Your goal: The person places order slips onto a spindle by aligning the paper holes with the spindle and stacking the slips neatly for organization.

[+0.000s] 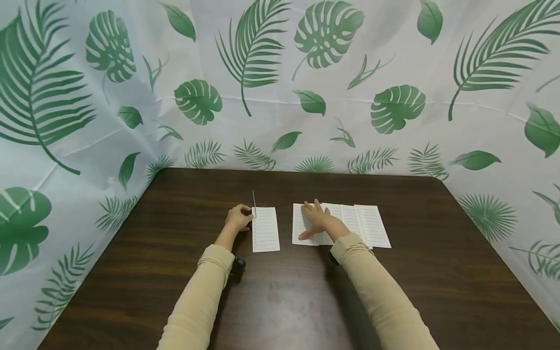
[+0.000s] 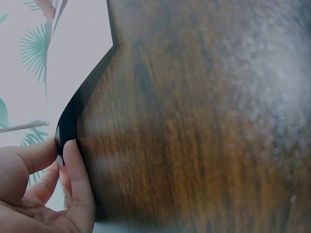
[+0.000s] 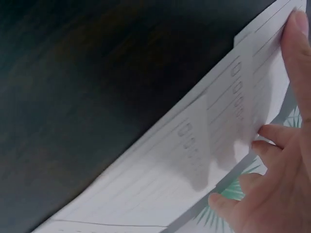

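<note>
In the head view my left hand (image 1: 238, 218) is at the left edge of a white lined sheet (image 1: 266, 231). Its thumb and fingers pinch a small black piece (image 2: 67, 128) at the sheet's edge in the left wrist view; its exact kind is unclear. A thin pale strip (image 1: 254, 201) sticks up beside those fingers. To the right, my right hand (image 1: 318, 221) spreads its fingers over a row of overlapping lined sheets (image 1: 372, 226). The right wrist view shows small printed boxes down these sheets (image 3: 160, 160), with thumb and fingertips on or close to them.
Both sheets and hands are over a dark wooden table (image 1: 280, 301). Behind it hangs a white curtain (image 1: 271, 121) with green leaf prints, which also runs along both sides. A dark band with a round black part (image 1: 238, 266) sits at the left wrist.
</note>
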`<state>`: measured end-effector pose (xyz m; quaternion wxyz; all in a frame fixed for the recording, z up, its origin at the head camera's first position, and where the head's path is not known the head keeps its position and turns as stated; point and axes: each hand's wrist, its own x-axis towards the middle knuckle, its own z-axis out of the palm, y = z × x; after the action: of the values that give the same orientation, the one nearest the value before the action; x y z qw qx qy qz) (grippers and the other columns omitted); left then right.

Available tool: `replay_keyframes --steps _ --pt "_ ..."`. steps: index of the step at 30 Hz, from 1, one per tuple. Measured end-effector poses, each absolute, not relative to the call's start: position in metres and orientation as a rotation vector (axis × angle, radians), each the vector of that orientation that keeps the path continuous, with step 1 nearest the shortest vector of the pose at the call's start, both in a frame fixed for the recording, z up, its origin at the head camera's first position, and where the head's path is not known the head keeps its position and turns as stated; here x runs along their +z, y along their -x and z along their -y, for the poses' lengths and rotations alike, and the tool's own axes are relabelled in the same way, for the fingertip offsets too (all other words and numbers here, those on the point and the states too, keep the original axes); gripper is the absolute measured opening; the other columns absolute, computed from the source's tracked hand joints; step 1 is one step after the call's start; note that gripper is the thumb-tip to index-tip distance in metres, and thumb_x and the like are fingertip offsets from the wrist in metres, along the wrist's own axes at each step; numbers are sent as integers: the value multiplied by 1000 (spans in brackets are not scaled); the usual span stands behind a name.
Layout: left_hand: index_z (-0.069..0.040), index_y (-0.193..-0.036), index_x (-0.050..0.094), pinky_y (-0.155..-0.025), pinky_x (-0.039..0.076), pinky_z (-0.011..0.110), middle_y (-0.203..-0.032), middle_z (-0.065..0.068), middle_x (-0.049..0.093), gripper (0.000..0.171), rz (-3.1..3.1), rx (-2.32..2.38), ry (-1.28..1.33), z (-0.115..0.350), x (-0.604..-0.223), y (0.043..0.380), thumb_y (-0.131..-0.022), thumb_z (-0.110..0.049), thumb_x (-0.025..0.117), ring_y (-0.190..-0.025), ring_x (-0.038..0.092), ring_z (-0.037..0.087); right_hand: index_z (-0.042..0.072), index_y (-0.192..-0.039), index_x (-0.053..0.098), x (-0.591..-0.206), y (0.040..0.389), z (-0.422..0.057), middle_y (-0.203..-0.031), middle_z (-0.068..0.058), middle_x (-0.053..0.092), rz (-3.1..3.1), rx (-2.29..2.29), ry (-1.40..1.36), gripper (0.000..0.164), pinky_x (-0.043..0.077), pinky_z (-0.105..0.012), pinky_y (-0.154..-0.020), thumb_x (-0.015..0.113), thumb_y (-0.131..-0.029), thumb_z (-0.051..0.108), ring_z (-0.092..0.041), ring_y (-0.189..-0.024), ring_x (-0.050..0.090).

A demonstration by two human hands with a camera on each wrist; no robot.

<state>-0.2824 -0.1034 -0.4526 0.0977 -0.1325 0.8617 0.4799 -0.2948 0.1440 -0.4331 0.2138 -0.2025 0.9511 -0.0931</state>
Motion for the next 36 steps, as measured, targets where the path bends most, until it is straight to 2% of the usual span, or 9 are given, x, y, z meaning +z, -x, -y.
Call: replay_keyframes --steps 7,16,18,21,23,26,31,34,36 --pt "-3 -122 55 -62 59 24 -140 25 37 31 -2561 1428 401 105 -453 283 -92 -11 60 -90 59 31 -2 -147 22 -434 296 -135 -157 -21 7 -2657 -223 583 102 5 -67 -114 78 -73 40 -43 -144 -5" --pt "-4 -121 56 -62 59 24 -137 24 40 30 -2563 1416 402 105 -456 282 -93 -11 59 -91 60 31 3 -141 38 -436 294 -129 -155 -27 8 -2733 -232 633 88 9 -68 -113 78 -71 40 -44 -143 -2" --pt "-4 -122 56 -62 59 24 -138 24 39 30 -2568 1411 401 105 -456 282 -93 -12 60 -90 61 31 3 -139 42 -435 294 -127 -153 -30 10 -2755 -230 637 86 13 -67 -113 79 -70 39 -44 -144 0" --pt "-4 -122 56 -62 59 24 -139 24 39 31 -2571 1407 393 105 -456 282 -93 -12 60 -88 61 30 4 -136 47 -434 294 -123 -151 -31 20 -2802 -192 645 81 21 -67 -111 79 -70 39 -45 -142 12" --pt "-4 -122 56 -62 59 24 -139 24 39 31 -2569 1407 396 105 -455 282 -93 -12 60 -88 60 30 6 -134 49 -433 294 -121 -147 -29 30 -2841 -150 645 79 29 -64 -107 80 -70 39 -45 -137 24" --pt "-4 -122 56 -61 59 24 -140 25 37 30 -2564 1408 400 105 -455 282 -93 -12 60 -88 59 30 9 -135 49 -432 292 -118 -135 -25 40 -2883 -108 616 79 42 -57 -97 80 -69 39 -42 -120 41" --pt "-3 -121 56 -60 59 23 -139 26 36 30 -2569 1401 398 105 -455 282 -93 -12 59 -89 59 31 10 -138 45 -432 289 -114 -125 -24 38 -2864 -249 510 79 55 -44 -74 81 -70 30 -34 -89 56" --pt "-4 -121 56 -60 59 23 -138 26 37 30 -2569 1395 392 104 -456 282 -93 -12 59 -91 60 32 9 -141 40 -434 288 -114 -127 -27 35 -2823 -397 470 83 55 -43 -71 82 -70 19 -31 -81 57" --pt "-4 -121 56 -59 58 22 -137 26 38 30 -2576 1390 385 103 -456 282 -93 -12 59 -90 60 32 7 -143 36 -435 288 -115 -130 -30 33 -2797 -493 465 86 55 -43 -74 82 -70 13 -33 -85 58"
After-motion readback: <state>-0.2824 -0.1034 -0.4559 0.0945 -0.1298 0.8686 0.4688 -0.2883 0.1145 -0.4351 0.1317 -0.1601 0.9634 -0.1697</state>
